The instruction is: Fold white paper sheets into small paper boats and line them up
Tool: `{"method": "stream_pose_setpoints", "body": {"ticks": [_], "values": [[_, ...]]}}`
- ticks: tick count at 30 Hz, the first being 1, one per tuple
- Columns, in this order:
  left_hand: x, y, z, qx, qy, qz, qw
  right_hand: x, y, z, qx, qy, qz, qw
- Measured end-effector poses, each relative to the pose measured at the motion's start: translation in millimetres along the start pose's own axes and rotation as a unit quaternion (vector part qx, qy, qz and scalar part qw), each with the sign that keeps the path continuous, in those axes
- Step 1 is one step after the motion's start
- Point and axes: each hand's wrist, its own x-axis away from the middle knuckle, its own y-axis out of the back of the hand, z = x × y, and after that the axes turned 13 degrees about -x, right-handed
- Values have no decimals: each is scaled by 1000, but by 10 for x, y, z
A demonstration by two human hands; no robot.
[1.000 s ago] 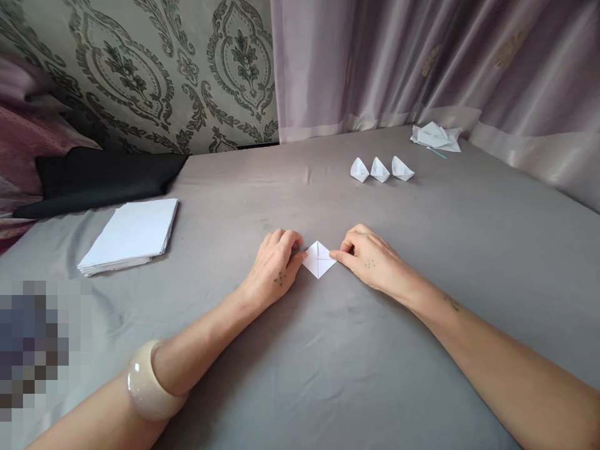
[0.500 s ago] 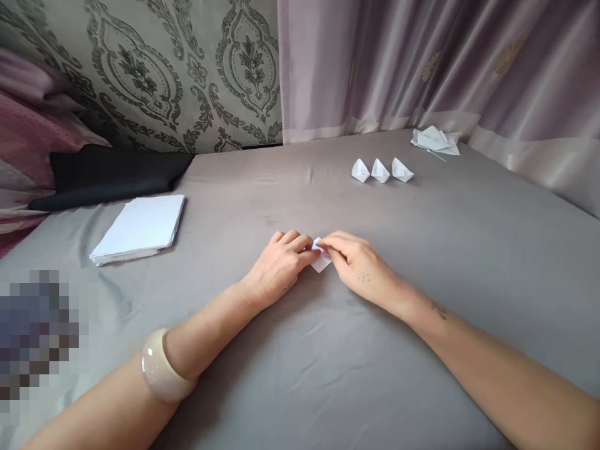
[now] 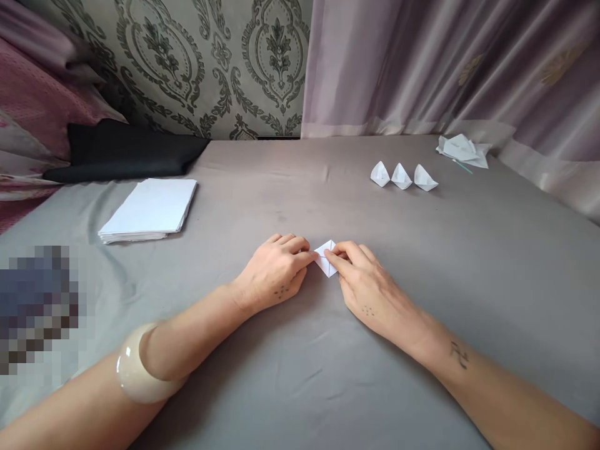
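Observation:
A small folded paper square (image 3: 329, 268), white with crease lines crossing at its middle, lies cornerwise on the grey cloth between my hands. My left hand (image 3: 280, 270) has its thumb and fingertips closed at the square's left corner. From the other side, my right hand (image 3: 363, 274) presses its thumb onto the upper face, with its fingers closed around the right edge and hiding that corner. Farther back on the right, three folded paper boats (image 3: 402, 177) stand in a row.
At the left lies a stack of white paper sheets (image 3: 150, 206), with black cloth (image 3: 135, 153) behind it. More folded paper (image 3: 463, 150) and a thin greenish stick (image 3: 462, 166) rest at the back right near the curtain (image 3: 375, 69). A blurred patch covers something at far left.
The folded paper now lies flatter, with more of its creased face showing. My right thumb has come down onto it, and the hands have spread slightly apart. The camera view has shifted a little.

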Motion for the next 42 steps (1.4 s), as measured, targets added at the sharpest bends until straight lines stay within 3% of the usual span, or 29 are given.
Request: {"method": "stream_pose_setpoints", "body": {"ticks": [5,14,22,25,28,33,37,42], "values": [[-2,38,-74,-63,9,57,996,4,23,35,18,4,0,1000],[1,34,-172,-119,23,91,988,2,39,121,34,-5,11,999],[-3,77,-176,-99,49,111,988,-48,15,90,22,-3,-15,1000],[-5,79,-191,-69,64,112,989,-116,12,37,-7,-15,-40,999],[-23,53,-182,11,127,80,989,-210,-5,-80,-69,-34,-55,996],[-66,-36,-104,167,264,45,949,-289,-12,-218,-144,-57,-53,987],[-78,-66,-89,193,271,38,942,-265,35,-187,-105,-49,-4,993],[-84,1,-114,228,276,50,932,-242,130,-166,-149,-106,-6,983]]}}
